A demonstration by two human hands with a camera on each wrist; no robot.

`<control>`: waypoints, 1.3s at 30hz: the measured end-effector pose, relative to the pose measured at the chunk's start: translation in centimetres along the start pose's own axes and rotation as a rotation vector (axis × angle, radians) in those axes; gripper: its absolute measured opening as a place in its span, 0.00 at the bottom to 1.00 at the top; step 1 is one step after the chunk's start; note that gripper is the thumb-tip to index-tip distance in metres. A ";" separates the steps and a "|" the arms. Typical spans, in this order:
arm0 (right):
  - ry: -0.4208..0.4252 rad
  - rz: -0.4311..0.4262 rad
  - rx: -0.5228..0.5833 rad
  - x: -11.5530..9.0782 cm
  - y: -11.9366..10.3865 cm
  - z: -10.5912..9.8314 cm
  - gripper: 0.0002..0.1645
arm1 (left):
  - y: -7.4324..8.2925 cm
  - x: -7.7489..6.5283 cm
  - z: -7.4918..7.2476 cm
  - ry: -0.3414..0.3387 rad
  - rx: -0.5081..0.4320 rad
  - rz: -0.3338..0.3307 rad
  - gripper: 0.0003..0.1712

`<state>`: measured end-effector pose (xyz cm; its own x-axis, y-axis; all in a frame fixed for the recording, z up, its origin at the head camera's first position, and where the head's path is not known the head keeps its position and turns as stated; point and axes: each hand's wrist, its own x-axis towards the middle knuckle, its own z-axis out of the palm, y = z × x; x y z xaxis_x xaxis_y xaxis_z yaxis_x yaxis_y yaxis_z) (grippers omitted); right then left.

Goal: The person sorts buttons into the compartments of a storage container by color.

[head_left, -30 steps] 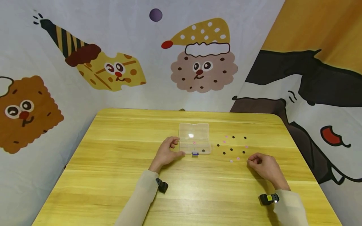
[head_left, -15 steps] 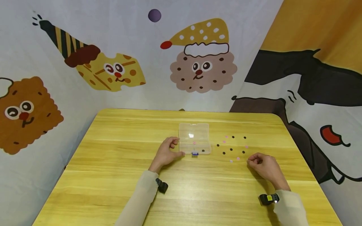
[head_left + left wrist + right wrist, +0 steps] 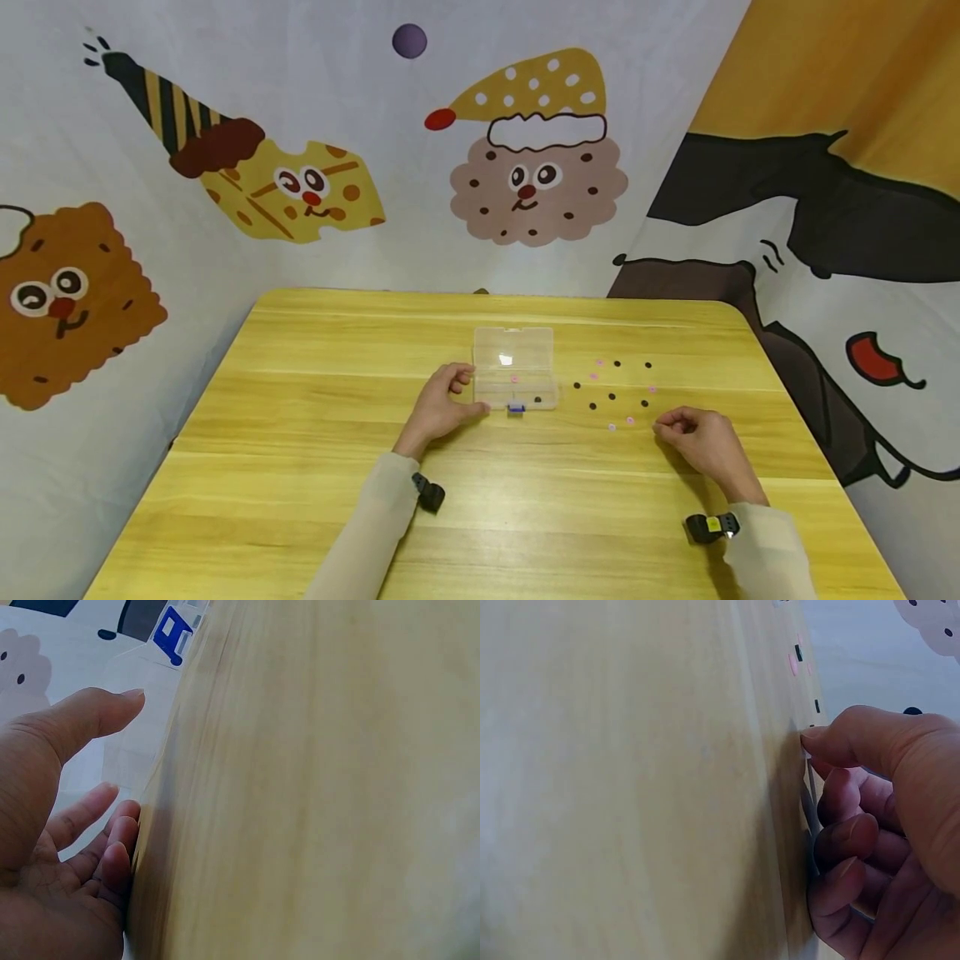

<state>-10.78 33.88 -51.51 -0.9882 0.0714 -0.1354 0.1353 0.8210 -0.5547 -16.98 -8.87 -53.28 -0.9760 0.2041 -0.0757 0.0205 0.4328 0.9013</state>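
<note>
A clear plastic box (image 3: pixel 516 388) stands with its lid raised on the wooden table, a blue clasp (image 3: pixel 516 408) at its front. Inside it lie a pink button-like disc (image 3: pixel 514 379) and a black disc (image 3: pixel 537 400). My left hand (image 3: pixel 442 404) holds the box's left end, thumb at the front corner and fingers along the side, as the left wrist view also shows. Close to the table, right of the scattered discs, rests my right hand (image 3: pixel 705 437). Its fingers (image 3: pixel 844 840) are loosely curled, thumb near the index fingertip, and nothing shows between them.
Several small black discs (image 3: pixel 612 397) and pink discs (image 3: pixel 630 421) lie spread between the box and my right hand. A cloth with cartoon prints (image 3: pixel 420 258) hangs behind the table's (image 3: pixel 300 492) far edge.
</note>
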 end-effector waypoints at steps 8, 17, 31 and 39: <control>0.010 -0.003 -0.011 0.1 0.2 0.2 0.14 | -0.1 0.0 0.0 0.001 0.000 0.002 0.39; 0.030 -0.027 -0.035 0.2 0.1 0.0 0.12 | -0.1 0.1 0.0 0.001 0.005 0.005 0.38; 0.001 0.007 0.007 0.4 -0.1 0.2 0.15 | -0.4 0.0 -0.2 0.009 -0.011 0.003 0.39; 0.021 -0.013 -0.007 0.4 0.2 0.3 0.13 | -0.5 0.1 -0.1 -0.006 0.000 -0.003 0.39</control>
<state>-11.13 33.86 -51.91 -0.9912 0.0720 -0.1109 0.1216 0.8260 -0.5503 -17.14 -9.13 -53.68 -0.9748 0.2078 -0.0812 0.0174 0.4337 0.9009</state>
